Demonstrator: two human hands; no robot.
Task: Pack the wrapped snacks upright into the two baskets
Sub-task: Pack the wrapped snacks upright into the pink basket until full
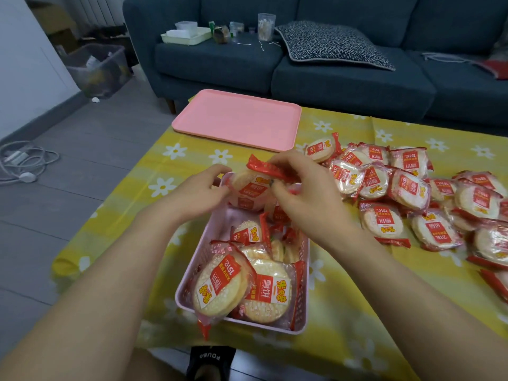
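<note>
While both hands hold red-and-clear wrapped round rice-cracker snacks over the far end of the pale pink perforated plastic basket (299, 287), the risk lies in crowding. The left hand (198, 192) curls round one packet (248, 192); the right hand (299, 192) pinches another by its crimped red edge (268, 169). Packets already inside lean and overlap instead of standing, so a new one may topple or slide flat. Many loose packets (406, 188) wait on the yellow daisy-print table (165, 171) to the right; a second basket is not visible.
</note>
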